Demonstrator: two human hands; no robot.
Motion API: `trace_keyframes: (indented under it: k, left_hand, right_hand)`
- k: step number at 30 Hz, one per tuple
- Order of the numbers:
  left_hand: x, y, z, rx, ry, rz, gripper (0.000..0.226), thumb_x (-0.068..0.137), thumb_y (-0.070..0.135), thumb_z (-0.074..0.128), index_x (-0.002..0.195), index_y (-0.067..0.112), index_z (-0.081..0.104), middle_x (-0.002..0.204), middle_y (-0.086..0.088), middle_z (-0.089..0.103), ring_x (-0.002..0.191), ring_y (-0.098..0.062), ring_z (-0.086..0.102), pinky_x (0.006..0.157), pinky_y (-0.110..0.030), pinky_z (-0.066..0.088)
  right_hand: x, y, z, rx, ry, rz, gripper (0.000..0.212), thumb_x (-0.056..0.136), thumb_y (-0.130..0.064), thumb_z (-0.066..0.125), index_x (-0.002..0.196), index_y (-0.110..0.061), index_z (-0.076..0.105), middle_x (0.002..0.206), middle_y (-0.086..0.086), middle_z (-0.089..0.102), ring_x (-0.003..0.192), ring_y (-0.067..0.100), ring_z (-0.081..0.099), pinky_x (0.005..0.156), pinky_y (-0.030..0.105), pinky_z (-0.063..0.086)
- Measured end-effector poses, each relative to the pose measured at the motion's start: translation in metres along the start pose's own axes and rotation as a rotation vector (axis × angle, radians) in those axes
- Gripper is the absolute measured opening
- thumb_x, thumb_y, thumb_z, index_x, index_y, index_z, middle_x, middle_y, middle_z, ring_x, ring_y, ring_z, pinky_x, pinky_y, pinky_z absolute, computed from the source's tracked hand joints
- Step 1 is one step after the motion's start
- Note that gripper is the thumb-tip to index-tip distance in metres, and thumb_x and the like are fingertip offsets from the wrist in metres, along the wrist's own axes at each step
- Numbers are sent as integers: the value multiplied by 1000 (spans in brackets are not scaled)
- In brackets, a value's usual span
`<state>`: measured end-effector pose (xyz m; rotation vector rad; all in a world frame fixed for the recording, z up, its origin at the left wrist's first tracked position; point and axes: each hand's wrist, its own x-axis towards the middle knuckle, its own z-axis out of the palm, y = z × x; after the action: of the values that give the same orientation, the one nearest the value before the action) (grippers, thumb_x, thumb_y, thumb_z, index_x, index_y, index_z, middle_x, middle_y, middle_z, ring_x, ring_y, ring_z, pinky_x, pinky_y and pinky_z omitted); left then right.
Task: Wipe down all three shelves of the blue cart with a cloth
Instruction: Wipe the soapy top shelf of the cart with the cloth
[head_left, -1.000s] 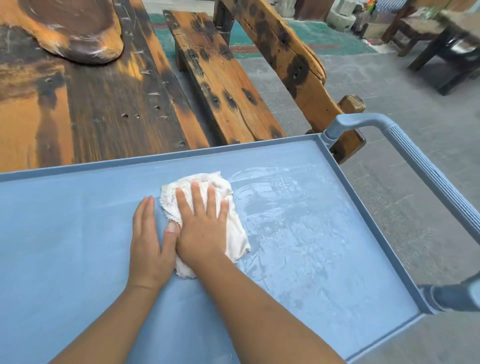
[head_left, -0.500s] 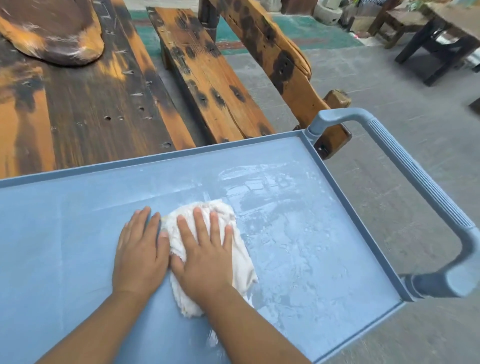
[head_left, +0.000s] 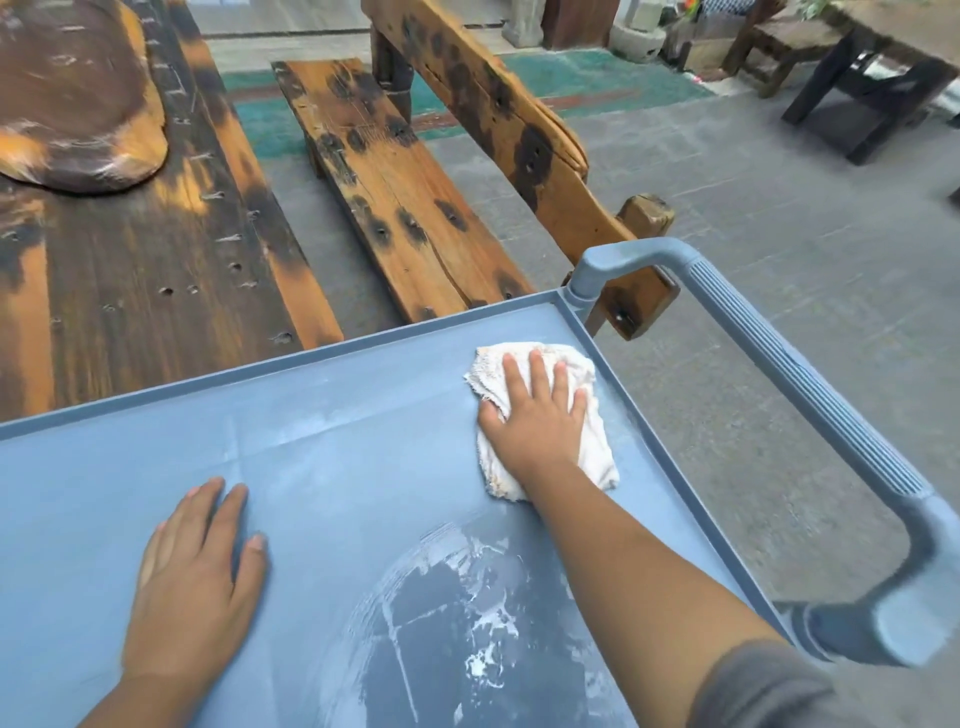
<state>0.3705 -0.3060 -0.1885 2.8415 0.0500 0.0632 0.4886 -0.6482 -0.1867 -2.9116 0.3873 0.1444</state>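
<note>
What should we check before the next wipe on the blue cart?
1. Right hand flat on the cloth: ok.
2. Cloth up near the far right corner, beside the rim: ok.
3. Left hand flat on the top shelf, off the cloth: ok.
4. Whole top shelf wiped evenly: not ok, a streaky patch shows near the front.
5. Two lower shelves wiped: cannot tell, they are hidden under the top one.
</note>
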Motion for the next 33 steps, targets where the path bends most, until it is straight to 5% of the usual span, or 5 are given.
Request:
trace_keyframes:
  k: [7, 16, 22, 26, 33]
  left_hand:
    - [-1, 9, -7, 19, -33, 5, 63, 90, 32, 26, 141, 2, 47, 151, -19, 42, 143, -37, 33, 117, -54, 24]
    - [-4, 0, -16, -355, 20, -38, 57, 92, 20, 29, 141, -3, 45, 150, -19, 43, 143, -33, 34, 120, -50, 20]
    - [-4, -4, -19, -402, 14, -9, 58, 87, 24, 34, 137, -2, 50, 147, -19, 47, 140, -34, 39, 119, -49, 21]
    - [-5, -2, -21, -336, 6, 2, 57, 85, 24, 34, 132, -1, 54, 145, -19, 48, 139, -34, 38, 119, -50, 21]
    - [-4, -2, -16, -232, -15, 55, 54, 87, 25, 33, 130, 2, 57, 149, -18, 44, 143, -34, 32, 118, -52, 21]
  right_hand:
    - [-17, -36, 3, 20, -18, 75, 65, 98, -55, 24, 158, -39, 4, 168, -6, -8, 153, 29, -15, 119, 61, -7]
    - [-124, -171, 41, 30, -83, -189, 69, 97, -51, 30, 158, -35, 2, 168, -3, -12, 151, 31, -21, 118, 60, -12]
    - [-249, -157, 54, 68, -57, -340, 73, 90, -50, 38, 158, -36, 14, 169, -2, -2, 153, 32, -13, 115, 57, -14]
    - [-310, -140, 58, 3, -111, -376, 79, 86, -53, 45, 158, -37, 15, 168, -1, 3, 153, 37, -3, 114, 61, -1]
    - [-293, -132, 56, 33, -123, -427, 79, 85, -51, 44, 156, -41, 11, 168, -5, -4, 153, 32, -14, 114, 60, -10]
